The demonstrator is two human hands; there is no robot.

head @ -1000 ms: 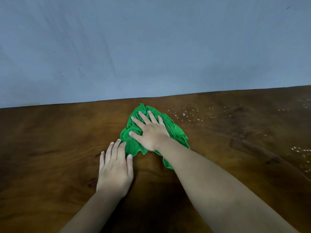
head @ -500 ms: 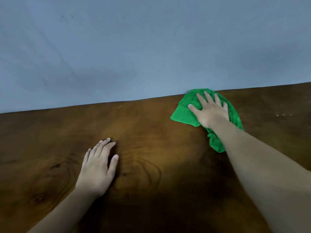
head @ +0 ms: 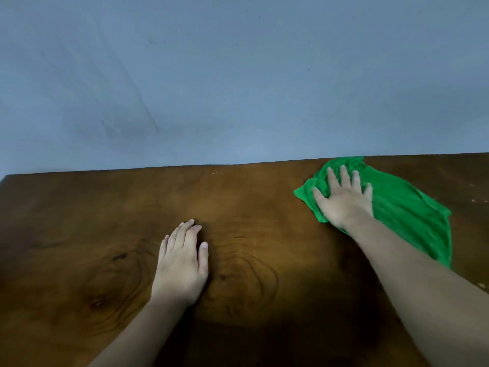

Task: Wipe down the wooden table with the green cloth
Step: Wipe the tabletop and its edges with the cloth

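Observation:
A green cloth (head: 404, 207) lies spread and rumpled on the dark wooden table (head: 238, 202), up against the far edge at the right. My right hand (head: 344, 200) presses flat on the cloth's left part, fingers apart and pointing at the wall. My left hand (head: 182, 260) rests palm down on the bare wood near the middle, fingers together, holding nothing. Part of the cloth is hidden under my right hand and forearm.
A plain blue-grey wall (head: 238, 75) rises directly behind the table's far edge. The table's left far corner (head: 8, 177) is in view. A few pale specks (head: 476, 200) sit on the wood at the far right.
My right hand has slid the cloth from beside my left hand out to the right along the far edge. The cloth has spread wider. My left hand stays flat on the wood.

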